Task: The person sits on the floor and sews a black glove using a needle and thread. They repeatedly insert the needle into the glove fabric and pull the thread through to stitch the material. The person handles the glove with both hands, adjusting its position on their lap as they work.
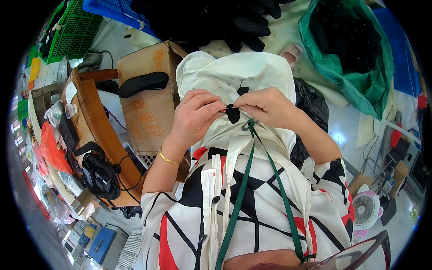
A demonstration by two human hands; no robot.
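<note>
Both my hands meet over the white cloth (234, 69) spread across my lap. My left hand (193, 116), a gold bangle on its wrist, pinches at the edge of a small black piece (232, 114), with a bit of red at the fingertips. My right hand (267, 107) is closed in a pinch close by; what its fingertips hold is too small to make out. Another small black piece (243, 90) lies on the cloth just beyond, beside a thin dark curved line. A dark green cord (238, 198) runs down from my neck to a metal ring (248, 125) below the hands.
At the left stand a cardboard box (144, 119) with a black sole-shaped piece (144, 84) on top and a cluttered wooden table (105, 135). Ahead lies a heap of black pieces (202, 22). A green sack (375, 85) of black items, a black plastic bag (310, 103) and a fan (365, 210) are rightward.
</note>
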